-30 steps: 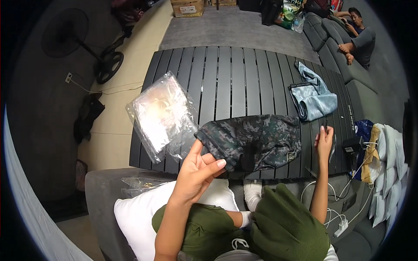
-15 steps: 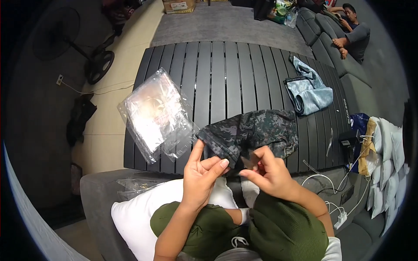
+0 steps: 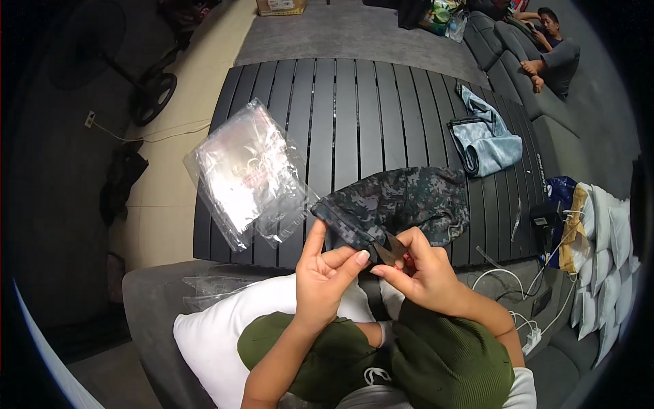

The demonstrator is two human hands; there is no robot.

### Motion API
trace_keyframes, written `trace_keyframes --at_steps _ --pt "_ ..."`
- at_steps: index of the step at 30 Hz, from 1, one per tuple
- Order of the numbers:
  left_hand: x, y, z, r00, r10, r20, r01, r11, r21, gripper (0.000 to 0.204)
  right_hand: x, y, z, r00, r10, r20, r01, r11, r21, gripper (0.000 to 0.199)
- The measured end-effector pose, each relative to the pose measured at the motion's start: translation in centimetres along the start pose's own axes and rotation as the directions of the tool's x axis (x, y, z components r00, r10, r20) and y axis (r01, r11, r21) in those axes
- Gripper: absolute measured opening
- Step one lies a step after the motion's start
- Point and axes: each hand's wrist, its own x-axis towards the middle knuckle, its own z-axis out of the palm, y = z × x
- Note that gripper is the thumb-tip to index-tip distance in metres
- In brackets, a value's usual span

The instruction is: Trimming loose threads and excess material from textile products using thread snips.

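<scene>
"How many hands are counted at the slatted table [image 3: 347,123]?"

"Two, by its near edge: one left hand [image 3: 320,283] and one right hand [image 3: 428,278]. One small bladed tool [image 3: 387,251] is counted there too."

"And cloth pieces on the table?"

"Two are seen: one camouflage piece [image 3: 412,198] along its near edge, one light blue piece [image 3: 496,155] toward its right end."

"The clear plastic packages [image 3: 242,177] on its left part?"

"Their exact number cannot be told."

"What is counted around the table?"

"One white cushion [image 3: 225,341] before it; one other person [image 3: 558,56] beyond its far right corner."
</scene>
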Motion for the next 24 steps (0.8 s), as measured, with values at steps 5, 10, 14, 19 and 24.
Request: trace_keyframes --at_steps 5,10,14,19,24 --pt "-0.1 -0.2 -0.2 1.0 -0.007 -0.018 0.007 1.0 0.016 0.07 0.0 -0.1 0.2 1.0 0.009 0.004 -0.009 1.0 0.012 0.031" --pt "-0.2 -0.1 -0.3 1.0 -0.008 -0.007 0.008 1.0 0.017 0.07 0.1 -0.2 0.3 1.0 -0.012 -0.012 0.012 0.999 0.037 0.03" --pt "-0.4 -0.3 0.1 0.999 -0.033 0.009 0.033 0.999 0.008 0.069 0.2 -0.2 0.2 0.999 -0.012 -0.044 0.015 0.998 0.068 0.03" --pt "-0.3 -0.3 -0.2 0.999 -0.03 0.01 0.03 1.0 -0.007 0.069 -0.2 0.7 -0.1 0.989 -0.049 -0.143 0.07 0.987 0.145 0.028" --pt "-0.2 -0.1 -0.2 0.998 -0.062 0.016 0.063 0.996 -0.062 0.069 -0.1 0.7 -0.8 0.959 -0.218 -0.183 0.232 0.971 0.06 0.037"
